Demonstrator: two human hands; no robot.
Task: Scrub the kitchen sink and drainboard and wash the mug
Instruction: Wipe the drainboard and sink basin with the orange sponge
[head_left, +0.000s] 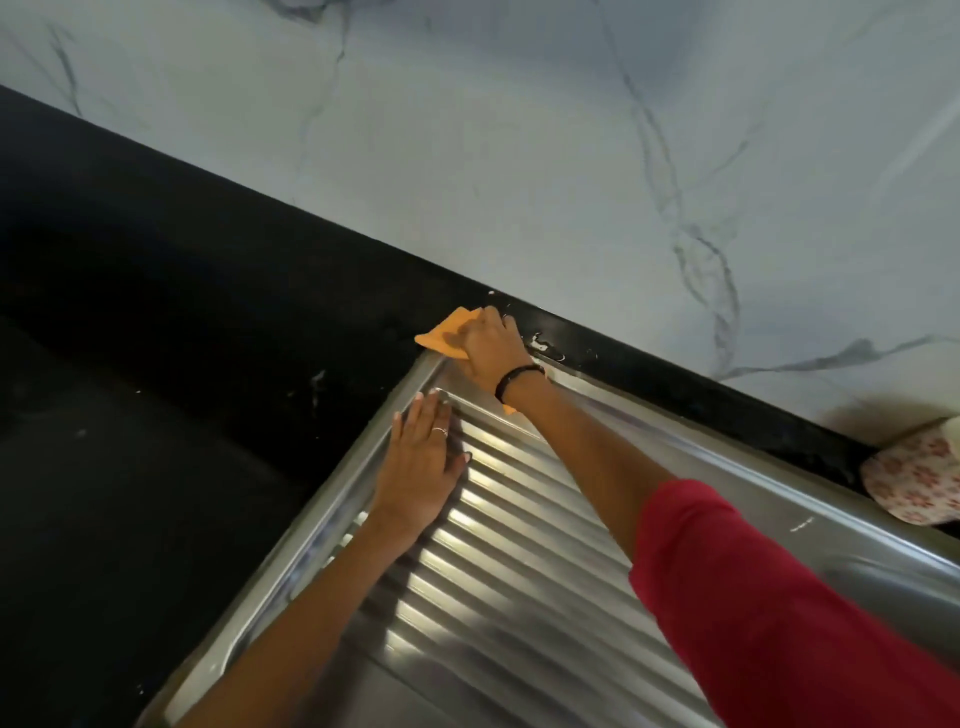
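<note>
The ribbed stainless-steel drainboard (519, 561) fills the lower middle of the head view. My right hand (491, 348) presses an orange cloth (444, 332) flat onto the far left corner of the drainboard, where steel meets the black countertop. The cloth sticks out to the left of my fingers. My left hand (421, 462) rests flat, fingers straight, on the left end of the ribs. The sink bowl and the mug are not in view.
Black countertop (156, 389) spreads to the left and runs as a strip behind the drainboard, with wet spots (543, 343) near the cloth. A white marble wall (519, 130) rises behind. A floral-patterned object (919, 478) sits at the right edge.
</note>
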